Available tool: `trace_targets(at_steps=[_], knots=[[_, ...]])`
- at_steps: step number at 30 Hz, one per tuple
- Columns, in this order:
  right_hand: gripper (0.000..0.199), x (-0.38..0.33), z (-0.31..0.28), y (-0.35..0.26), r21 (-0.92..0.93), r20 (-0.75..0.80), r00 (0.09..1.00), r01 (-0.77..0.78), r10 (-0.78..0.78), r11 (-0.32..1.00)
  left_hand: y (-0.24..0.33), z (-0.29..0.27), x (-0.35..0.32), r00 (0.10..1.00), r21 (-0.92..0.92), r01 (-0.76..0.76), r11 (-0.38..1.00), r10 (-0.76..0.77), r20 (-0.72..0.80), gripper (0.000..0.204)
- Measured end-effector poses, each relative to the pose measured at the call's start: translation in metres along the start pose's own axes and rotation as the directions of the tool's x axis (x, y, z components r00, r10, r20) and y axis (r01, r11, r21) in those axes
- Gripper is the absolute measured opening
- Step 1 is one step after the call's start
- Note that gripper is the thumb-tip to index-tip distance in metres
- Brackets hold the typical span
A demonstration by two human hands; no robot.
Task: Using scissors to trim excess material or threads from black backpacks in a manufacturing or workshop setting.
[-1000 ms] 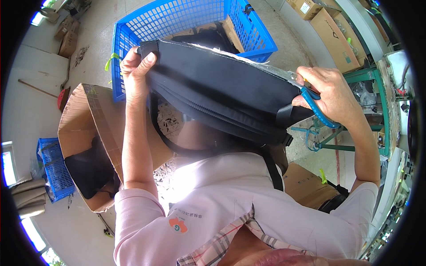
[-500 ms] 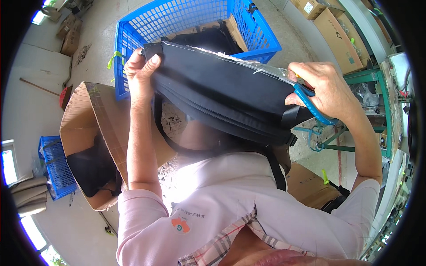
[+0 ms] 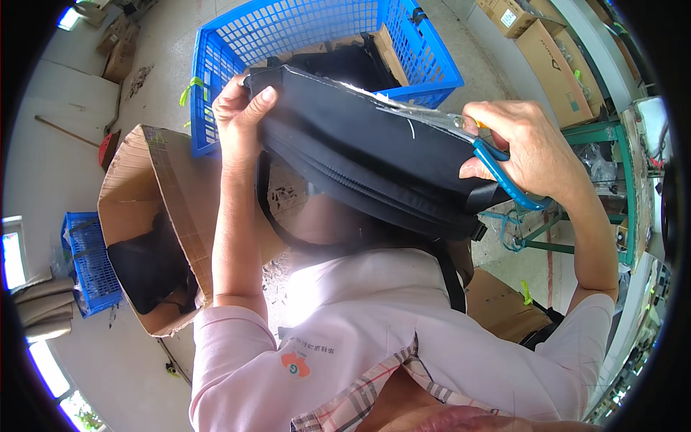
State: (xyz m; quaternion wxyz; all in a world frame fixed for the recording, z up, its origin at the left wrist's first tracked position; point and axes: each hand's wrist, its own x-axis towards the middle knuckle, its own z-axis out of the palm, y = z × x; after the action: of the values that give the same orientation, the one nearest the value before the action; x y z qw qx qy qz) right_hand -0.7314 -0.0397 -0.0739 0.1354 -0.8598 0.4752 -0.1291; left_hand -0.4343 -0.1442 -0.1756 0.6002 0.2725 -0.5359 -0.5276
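A black zippered bag (image 3: 360,155) is held up in front of my chest, its strap hanging below. My left hand (image 3: 243,122) is closed on its left end, thumb on the near face. Blue-handled scissors (image 3: 504,178) sit in my right hand (image 3: 533,147), at the bag's right end. Their blades lie along the upper edge, where a frayed pale strip runs. Whether the blades are apart is hard to make out. A short white thread (image 3: 412,128) lies on the bag's black face.
Beyond the bag stands a blue plastic basket (image 3: 209,119) with black items inside. An open cardboard box (image 3: 176,216) holding black material is at left, near a smaller blue basket (image 3: 92,263). A green-framed table (image 3: 626,180) stands right; another carton (image 3: 497,306) is low right.
The bag's left end and my left hand have shifted slightly right. The white thread now hangs lower on the bag's face. My right hand stays almost in place with the scissors.
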Motion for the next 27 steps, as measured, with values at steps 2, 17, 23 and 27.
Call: trace_targets(at_steps=[2, 17, 23, 27], knots=[[0.039, -0.001, 0.001, -0.003, 0.017, 0.001, 1.000, -0.008, 0.008, 1.000, -0.002, -0.004, -0.002, 1.000, 0.014, 0.006, 1.000, -0.006, -0.004, 0.025], [0.041, 0.005, 0.008, -0.013, 0.030, -0.056, 0.998, -0.014, 0.016, 0.999, 0.003, 0.001, -0.008, 0.999, 0.030, -0.004, 1.000, 0.005, -0.038, 0.020], [0.036, 0.003, 0.015, -0.013, 0.070, -0.107, 0.994, -0.003, 0.011, 0.998, 0.004, 0.005, -0.011, 0.997, 0.059, 0.009, 0.998, -0.005, -0.072, 0.019], [0.037, 0.000, 0.015, -0.012, 0.016, -0.148, 0.988, 0.039, -0.037, 0.999, 0.005, 0.011, -0.011, 0.996, 0.063, 0.032, 0.997, -0.027, -0.079, 0.017]])
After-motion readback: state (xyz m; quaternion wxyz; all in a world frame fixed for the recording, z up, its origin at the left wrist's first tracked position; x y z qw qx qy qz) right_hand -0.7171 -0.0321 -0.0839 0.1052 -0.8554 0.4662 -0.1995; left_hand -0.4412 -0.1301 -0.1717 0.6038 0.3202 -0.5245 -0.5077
